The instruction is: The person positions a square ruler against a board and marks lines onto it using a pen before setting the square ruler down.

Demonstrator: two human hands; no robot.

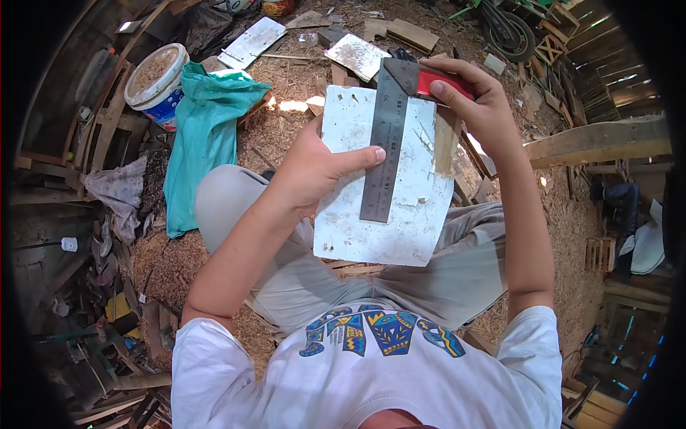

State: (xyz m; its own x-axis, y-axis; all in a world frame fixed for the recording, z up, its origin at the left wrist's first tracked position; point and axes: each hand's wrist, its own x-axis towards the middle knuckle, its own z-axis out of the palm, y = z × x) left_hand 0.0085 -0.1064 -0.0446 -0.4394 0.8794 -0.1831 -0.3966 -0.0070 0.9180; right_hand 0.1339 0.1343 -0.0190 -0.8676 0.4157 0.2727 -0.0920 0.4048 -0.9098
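Note:
A white-painted board (413,239), scuffed and spotted, is held over my lap, tilted toward me. Across its face lies a try square (386,154) with a steel ruled blade and a red handle. My left hand (311,168) grips the board's left edge; its thumb presses on the blade and its other fingers are hidden behind the board. At the top right, my right hand (477,107) is closed around the red handle, thumb on the near face. The handle sits by the board's upper right edge, where bare brown wood shows.
A teal sack (204,143) and a white-and-blue bucket (157,79) stand at the left. Loose white boards (251,43) and scrap wood lie ahead on sawdust-covered ground. A wheel (509,36) is at the upper right, above a wooden beam (600,141). Another person's dark-clothed leg (622,214) shows far right.

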